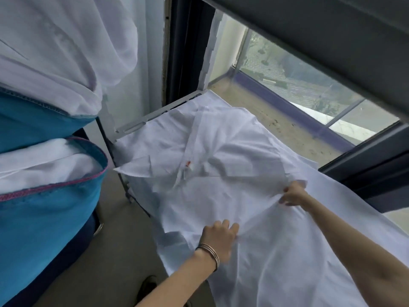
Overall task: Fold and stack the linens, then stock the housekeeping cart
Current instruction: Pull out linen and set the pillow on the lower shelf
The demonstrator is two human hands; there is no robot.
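- A white sheet [221,165] lies rumpled across the surface, whose grey metal frame [155,114] shows at the sheet's far left corner.
- The left hand [218,237], bangles [209,251] on its wrist, has its grip curled into the sheet's near left part, bunching cloth.
- The right hand [293,193] pinches a fold at the sheet's right side, lifting it slightly.
- A small red tag [188,163] sits near the sheet's middle.
- Left of the sheet hang blue fabric bags [44,196] holding white linens [44,160].
- Beyond the sheet is a window [298,85].
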